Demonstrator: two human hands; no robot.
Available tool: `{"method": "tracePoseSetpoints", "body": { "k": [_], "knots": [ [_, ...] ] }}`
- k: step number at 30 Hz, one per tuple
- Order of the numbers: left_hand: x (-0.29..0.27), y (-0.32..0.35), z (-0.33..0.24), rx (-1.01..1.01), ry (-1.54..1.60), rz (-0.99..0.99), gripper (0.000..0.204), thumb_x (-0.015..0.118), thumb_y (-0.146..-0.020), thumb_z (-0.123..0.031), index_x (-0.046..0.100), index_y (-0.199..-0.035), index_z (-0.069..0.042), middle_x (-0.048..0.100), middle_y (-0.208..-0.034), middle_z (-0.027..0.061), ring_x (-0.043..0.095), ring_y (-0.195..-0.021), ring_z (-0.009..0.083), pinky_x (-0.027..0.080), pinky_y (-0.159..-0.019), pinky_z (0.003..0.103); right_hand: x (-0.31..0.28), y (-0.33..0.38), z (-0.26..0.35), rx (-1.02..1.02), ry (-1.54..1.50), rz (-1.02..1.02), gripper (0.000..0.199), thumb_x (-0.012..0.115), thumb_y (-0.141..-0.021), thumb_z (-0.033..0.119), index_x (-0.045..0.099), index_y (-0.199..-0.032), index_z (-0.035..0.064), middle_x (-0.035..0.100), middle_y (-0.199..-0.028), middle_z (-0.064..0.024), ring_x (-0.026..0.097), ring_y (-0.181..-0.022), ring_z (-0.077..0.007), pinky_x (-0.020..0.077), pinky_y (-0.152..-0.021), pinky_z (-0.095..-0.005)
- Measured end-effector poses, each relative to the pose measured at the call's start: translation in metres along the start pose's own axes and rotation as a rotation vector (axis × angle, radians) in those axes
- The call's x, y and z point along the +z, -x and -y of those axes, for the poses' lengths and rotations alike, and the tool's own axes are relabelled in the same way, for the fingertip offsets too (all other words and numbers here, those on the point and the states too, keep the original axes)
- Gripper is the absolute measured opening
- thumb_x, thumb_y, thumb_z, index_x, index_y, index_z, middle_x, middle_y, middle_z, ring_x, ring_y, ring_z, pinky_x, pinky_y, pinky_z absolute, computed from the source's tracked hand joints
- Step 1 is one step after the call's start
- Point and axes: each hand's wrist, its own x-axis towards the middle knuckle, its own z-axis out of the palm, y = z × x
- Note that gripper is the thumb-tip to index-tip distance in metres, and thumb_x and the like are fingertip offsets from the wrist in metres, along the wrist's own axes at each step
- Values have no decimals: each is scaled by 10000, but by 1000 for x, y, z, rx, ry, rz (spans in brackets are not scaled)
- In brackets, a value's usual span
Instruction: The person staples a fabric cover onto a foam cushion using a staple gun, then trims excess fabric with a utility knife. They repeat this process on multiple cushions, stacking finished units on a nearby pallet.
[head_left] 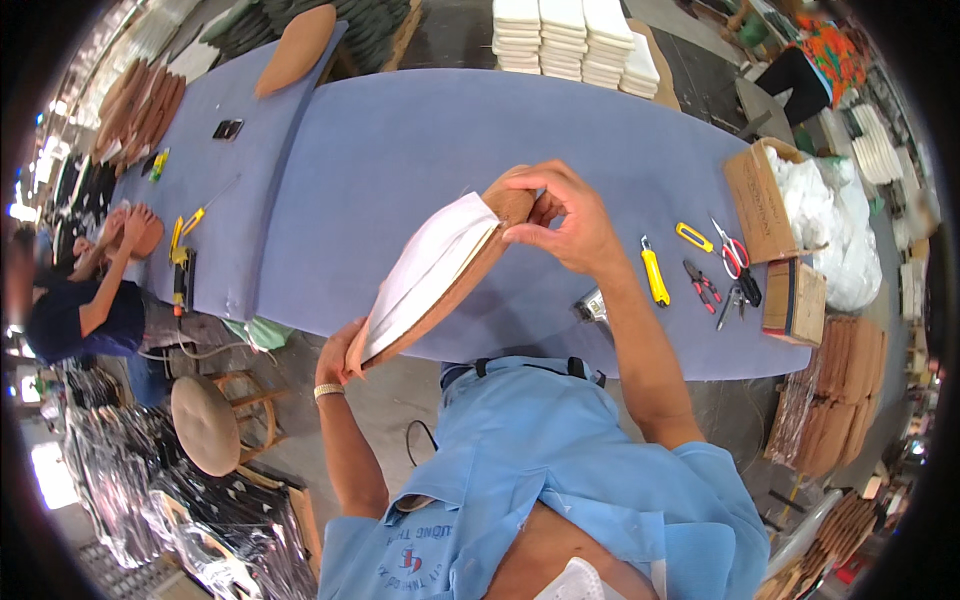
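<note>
A brown fabric seat cushion [432,318] with a white inner layer [430,255] showing is held tilted above the near edge of the blue table. My left hand [340,350], with a band on its wrist, grips the cushion's lower left end; part of its fingers is hidden behind it. At the upper right end, my right hand [560,215] pinches the brown fabric between thumb and fingers. The white layer lies along the cushion's open side, and its edge stands a little away from the brown fabric.
On the blue table [420,130] at right lie a yellow cutter [653,272], red-handled scissors [733,255], pliers [702,284] and a cardboard box [762,205]. White pads [565,40] are stacked behind. Another person [90,310] works at left, near a stool [205,425].
</note>
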Motion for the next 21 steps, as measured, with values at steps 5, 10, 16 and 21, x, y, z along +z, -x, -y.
{"method": "tracePoseSetpoints", "body": {
  "k": [5, 10, 16, 21],
  "knots": [
    [12, 8, 40, 181, 609, -10, 698, 438, -1064, -579, 565, -1439, -4, 616, -1412, 143, 628, -1233, 229, 517, -1012, 354, -14, 17, -38, 158, -49, -88, 503, 876, -795, 94, 674, -1256, 65, 679, -1137, -66, 644, -803, -117, 540, -677, -259],
    [63, 22, 3, 284, 333, -257, 815, 275, -1048, -702, 727, -1246, -53, 753, -1034, 62, 662, -808, 136, 504, -660, 266, -49, 61, -113, 332, -67, -289, 399, 775, -896, 70, 637, -1258, -25, 682, -1036, -102, 656, -804, -120, 529, -678, -256],
    [133, 96, -102, 583, -242, -597, 853, 213, -1084, -644, 814, -960, -53, 712, -711, 74, 603, -573, 164, 513, -607, 304, -86, 119, -183, 494, -240, -392, 342, 721, -983, 143, 611, -1259, -26, 655, -938, -49, 634, -747, -120, 528, -650, -268],
    [165, 103, -133, 683, -328, -699, 773, 254, -1107, -557, 813, -898, -65, 713, -689, 134, 668, -632, 294, 532, -668, 397, -94, 142, -191, 571, -336, -437, 332, 666, -1028, 175, 613, -1301, -6, 697, -972, -53, 669, -814, -135, 550, -733, -262]
  ]
}}
